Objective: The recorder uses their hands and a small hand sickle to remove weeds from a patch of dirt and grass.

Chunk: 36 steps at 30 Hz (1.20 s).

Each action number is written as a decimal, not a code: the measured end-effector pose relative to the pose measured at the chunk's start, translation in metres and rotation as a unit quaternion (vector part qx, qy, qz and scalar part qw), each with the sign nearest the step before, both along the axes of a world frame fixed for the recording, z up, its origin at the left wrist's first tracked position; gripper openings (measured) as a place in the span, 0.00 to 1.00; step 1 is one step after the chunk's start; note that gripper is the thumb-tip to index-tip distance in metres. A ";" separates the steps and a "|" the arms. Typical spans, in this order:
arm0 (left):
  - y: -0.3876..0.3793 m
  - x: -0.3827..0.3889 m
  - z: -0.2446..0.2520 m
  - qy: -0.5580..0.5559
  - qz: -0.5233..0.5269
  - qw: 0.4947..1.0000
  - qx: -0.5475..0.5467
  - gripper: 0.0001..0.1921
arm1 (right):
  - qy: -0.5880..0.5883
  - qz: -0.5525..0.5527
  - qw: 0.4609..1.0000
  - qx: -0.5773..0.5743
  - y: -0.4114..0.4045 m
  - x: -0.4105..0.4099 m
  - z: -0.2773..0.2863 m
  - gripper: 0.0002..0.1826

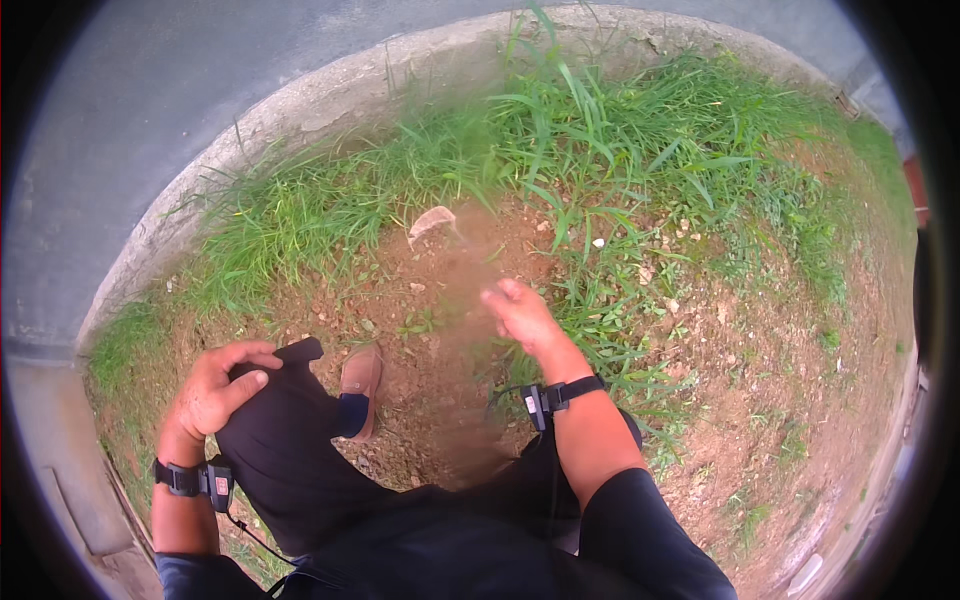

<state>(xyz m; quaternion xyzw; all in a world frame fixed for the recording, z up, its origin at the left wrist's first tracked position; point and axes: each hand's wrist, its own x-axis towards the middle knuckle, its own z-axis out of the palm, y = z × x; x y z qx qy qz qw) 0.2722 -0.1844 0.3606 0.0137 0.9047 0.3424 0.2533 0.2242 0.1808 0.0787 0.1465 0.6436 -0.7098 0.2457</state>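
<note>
My left hand (225, 382) rests on my bent knee in dark trousers (285, 427), its thumb and fingers apart. A dark, blunt-ended piece (301, 351) juts out by its fingertips; whether it is a trouser fold or a separate object, I cannot tell. Over bare soil (405, 300), my right hand (521, 311) has partly bent fingers. A blurred band hides the area beside its fingertips, so I cannot tell whether it holds anything. Green grass and weeds (592, 292) grow just right of it. Ahead of it, a pale flat stone or shard (433, 223) lies on the soil.
A brown shoe (361, 375) stands on the soil between my knees. Dense grass (465, 142) lines a curved concrete edge (300, 105) below a grey surface (150, 97). A small white stone (598, 243) lies among weeds. Both wrists bear strapped devices; a cable hangs from the left one.
</note>
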 end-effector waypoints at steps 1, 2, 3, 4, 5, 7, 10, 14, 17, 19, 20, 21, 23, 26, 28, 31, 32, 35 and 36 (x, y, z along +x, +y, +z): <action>-0.001 0.000 -0.004 -0.008 0.020 1.000 0.014 0.21 | 0.018 0.018 1.000 0.006 0.003 0.001 -0.001 0.17; -0.001 0.000 -0.005 -0.009 0.000 1.000 0.024 0.21 | 0.011 0.009 1.000 0.007 0.002 0.001 -0.002 0.17; 0.000 0.001 0.002 -0.006 0.015 1.000 0.021 0.21 | 0.008 0.005 1.000 0.000 -0.003 -0.002 0.000 0.16; 0.000 0.001 0.001 -0.006 0.029 0.999 0.021 0.21 | 0.009 -0.010 1.000 0.007 -0.003 -0.002 0.006 0.16; -0.001 0.000 0.000 -0.006 0.014 1.000 0.028 0.21 | 0.001 0.003 1.000 0.000 -0.002 -0.002 0.012 0.15; -0.001 0.000 -0.002 -0.001 0.026 1.000 0.009 0.22 | -0.005 0.003 1.000 0.000 0.000 -0.001 0.018 0.15; 0.003 -0.004 -0.008 -0.009 0.018 1.000 0.016 0.22 | 0.002 -0.006 1.000 0.000 0.006 0.002 0.017 0.14; 0.011 -0.007 -0.009 -0.018 0.011 1.000 0.015 0.23 | 0.013 -0.029 0.999 -0.008 0.011 0.005 0.016 0.13; 0.011 -0.009 -0.009 -0.016 -0.002 1.000 0.007 0.23 | 0.017 -0.037 0.999 -0.014 0.014 0.009 0.023 0.13; 0.010 -0.009 -0.011 -0.012 -0.014 1.000 -0.001 0.23 | 0.025 -0.037 0.999 -0.005 0.015 0.011 0.024 0.13; 0.009 -0.010 -0.013 -0.017 -0.011 1.000 0.004 0.22 | 0.024 -0.042 0.999 -0.005 0.015 0.011 0.024 0.13; 0.008 -0.010 -0.014 -0.022 -0.007 1.000 0.008 0.21 | 0.028 -0.049 0.998 -0.010 0.014 0.012 0.025 0.13; 0.006 -0.013 -0.016 -0.019 -0.019 1.000 0.004 0.21 | 0.029 -0.060 0.998 -0.018 0.017 0.012 0.025 0.13; 0.007 -0.015 -0.017 -0.027 -0.013 1.000 0.004 0.21 | 0.021 -0.057 0.998 -0.018 0.027 0.014 0.041 0.13; 0.014 -0.018 -0.019 -0.037 -0.004 0.999 0.017 0.20 | 0.030 -0.076 0.997 -0.014 0.044 0.018 0.045 0.15; 0.019 -0.024 -0.023 -0.038 -0.026 0.999 0.002 0.21 | 0.067 -0.125 0.989 0.035 0.074 0.025 0.055 0.17; 0.017 -0.026 -0.024 -0.031 -0.046 0.998 -0.017 0.21 | 0.079 -0.134 0.985 0.069 0.089 0.028 0.068 0.17; 0.024 -0.029 -0.023 -0.038 -0.047 0.998 -0.020 0.21 | 0.161 -0.157 0.959 0.170 0.153 0.050 0.092 0.19; 0.021 -0.030 -0.022 -0.032 -0.064 0.997 -0.035 0.20 | 0.106 -0.214 0.963 0.121 0.167 0.061 0.115 0.18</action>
